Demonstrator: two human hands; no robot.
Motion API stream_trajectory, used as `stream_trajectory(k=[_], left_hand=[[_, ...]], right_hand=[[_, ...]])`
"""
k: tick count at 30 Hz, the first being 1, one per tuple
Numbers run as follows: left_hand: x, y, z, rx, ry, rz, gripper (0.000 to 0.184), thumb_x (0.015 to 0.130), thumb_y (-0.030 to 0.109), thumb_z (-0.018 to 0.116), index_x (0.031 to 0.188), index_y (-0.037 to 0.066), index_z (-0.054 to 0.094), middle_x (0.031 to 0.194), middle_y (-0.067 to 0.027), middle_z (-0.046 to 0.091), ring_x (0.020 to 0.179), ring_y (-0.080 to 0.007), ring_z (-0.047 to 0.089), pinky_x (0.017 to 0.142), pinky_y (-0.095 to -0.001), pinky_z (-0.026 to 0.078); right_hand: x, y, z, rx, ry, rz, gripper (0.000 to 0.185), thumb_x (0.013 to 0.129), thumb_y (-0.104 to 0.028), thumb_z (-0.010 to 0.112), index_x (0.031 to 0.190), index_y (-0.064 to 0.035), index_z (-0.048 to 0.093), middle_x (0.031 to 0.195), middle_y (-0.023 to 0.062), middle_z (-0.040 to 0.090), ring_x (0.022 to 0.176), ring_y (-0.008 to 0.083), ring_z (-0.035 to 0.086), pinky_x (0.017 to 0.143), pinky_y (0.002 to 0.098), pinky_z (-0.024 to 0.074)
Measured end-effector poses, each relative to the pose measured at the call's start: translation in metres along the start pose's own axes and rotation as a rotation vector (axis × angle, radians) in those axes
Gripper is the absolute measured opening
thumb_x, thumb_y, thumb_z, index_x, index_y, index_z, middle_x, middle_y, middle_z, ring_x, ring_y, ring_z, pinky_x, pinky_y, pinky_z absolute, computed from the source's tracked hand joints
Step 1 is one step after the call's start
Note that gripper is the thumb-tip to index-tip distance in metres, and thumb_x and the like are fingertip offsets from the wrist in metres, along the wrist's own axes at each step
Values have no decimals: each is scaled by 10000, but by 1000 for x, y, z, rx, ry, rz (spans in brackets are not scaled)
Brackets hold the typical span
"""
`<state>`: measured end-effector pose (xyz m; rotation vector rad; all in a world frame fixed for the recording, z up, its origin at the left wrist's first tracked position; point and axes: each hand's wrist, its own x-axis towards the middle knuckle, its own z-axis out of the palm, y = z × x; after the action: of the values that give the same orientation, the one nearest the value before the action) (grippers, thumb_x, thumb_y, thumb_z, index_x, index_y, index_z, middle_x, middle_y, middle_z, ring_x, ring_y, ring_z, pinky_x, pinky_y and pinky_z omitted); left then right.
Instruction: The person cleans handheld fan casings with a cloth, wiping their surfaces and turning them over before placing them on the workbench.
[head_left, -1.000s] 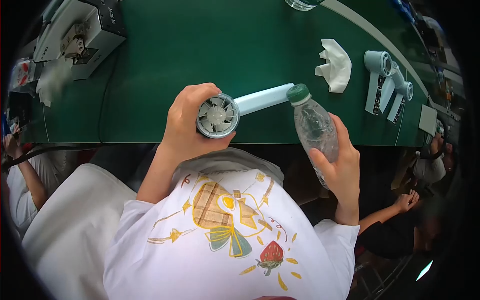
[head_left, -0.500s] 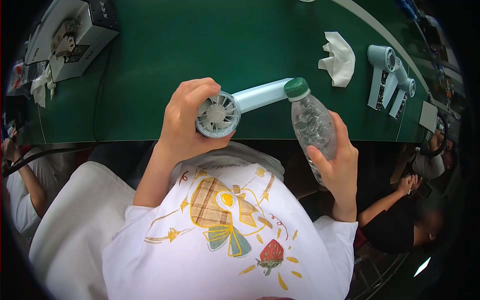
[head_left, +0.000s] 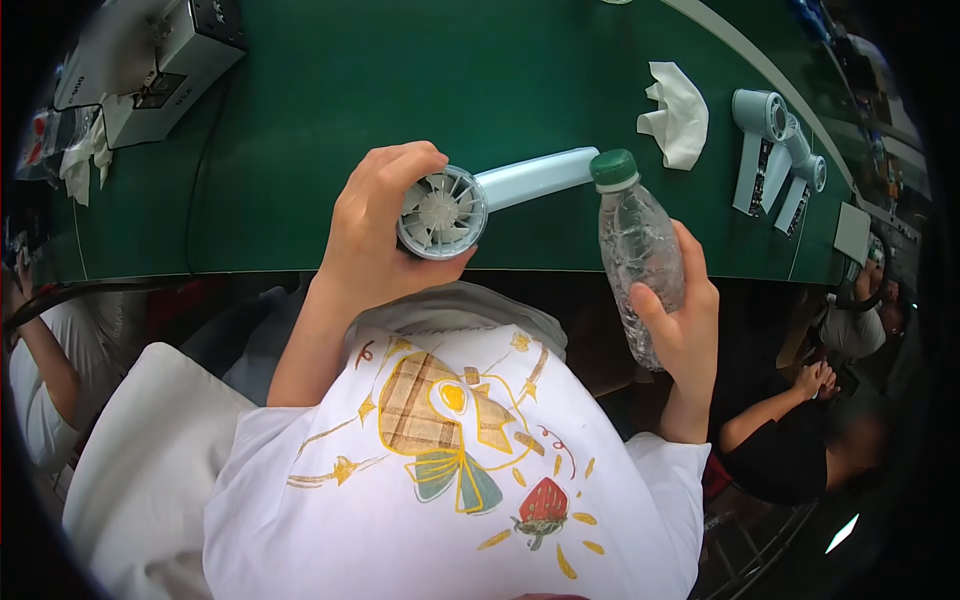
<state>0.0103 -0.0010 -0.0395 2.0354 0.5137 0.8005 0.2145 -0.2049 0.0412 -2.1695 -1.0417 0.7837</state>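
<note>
L hand (head_left: 382,230) grips fan (head_left: 441,213) — R hand (head_left: 683,318) w/ bottle (head_left: 638,262).

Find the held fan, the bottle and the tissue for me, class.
Held fan (head_left: 502,188): head view, handle, near the blades.
Bottle (head_left: 637,240): head view, clear body, above the thumb.
Tissue (head_left: 683,122): head view, middle.

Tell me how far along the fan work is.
Nothing looks clearly finished. In hand: a fan in the left hand and a capped bottle in the right hand. Possibly left: the other fans on the table, dark strips showing along their handles.
</note>
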Motion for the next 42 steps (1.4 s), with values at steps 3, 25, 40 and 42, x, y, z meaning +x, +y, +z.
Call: stream_trajectory(k=[3,25,40,42], left_hand=[[-1,-1,0,-9,-1,-11,724,484,65,792,1134,122,478,1068,-71,577,882,-231,553,771,-318,470],[-14,17,-56,208,-219,-117,958,573,357,827,1347,66,345,1366,-127,386,1311,-326,301,1090,-425,243],[-16,15,-69,-309,-125,-95,619,721,227,723,1260,56,472,1212,-139,537,1115,-283,492,968,-390,373],[-5,21,-53,-420,-150,-149,651,661,185,760,1234,64,476,1194,-114,548,1063,-278,512,980,-399,364]], right_hand=[[4,9,0,375,184,-92,756,758,-365,711,1335,-26,360,1236,136,520,1003,272,579,795,349,490],[106,79,13,-206,540,-344,758,810,-324,676,1380,-15,283,1334,190,385,1245,323,389,1042,385,277],[102,65,17,-170,521,-204,230,875,-31,509,1096,8,553,1028,128,580,890,231,565,788,299,457],[102,65,18,-96,486,-182,226,877,-27,501,1093,7,557,1017,122,586,885,223,566,786,297,458]])
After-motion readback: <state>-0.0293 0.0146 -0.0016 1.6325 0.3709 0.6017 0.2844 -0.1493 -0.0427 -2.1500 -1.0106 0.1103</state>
